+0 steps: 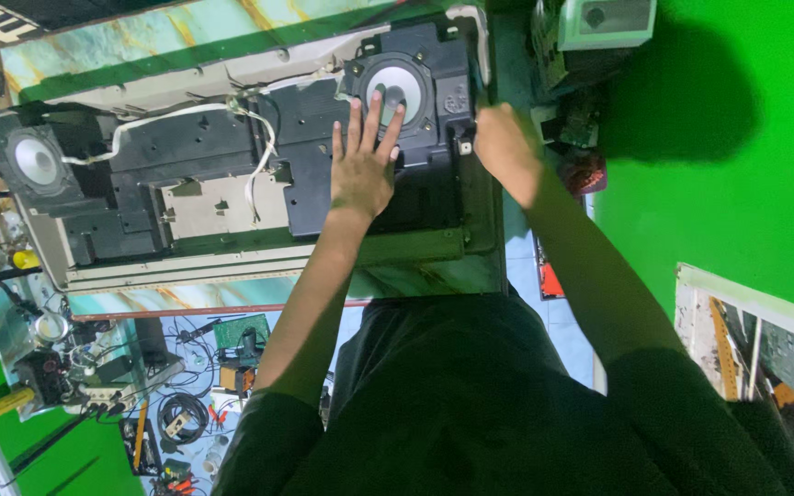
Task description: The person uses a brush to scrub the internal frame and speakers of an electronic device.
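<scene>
Green backdrop [746,184]; coiled black cable [181,407]; yellow-handled tool [6,401]; circuit board [241,331] below table.

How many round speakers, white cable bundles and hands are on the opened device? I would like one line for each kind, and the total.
Round speakers: 2, one under the left hand at, one at the far end
White cable bundles: 1
Hands: 2, the right hand at the device's edge
Total: 5
</scene>
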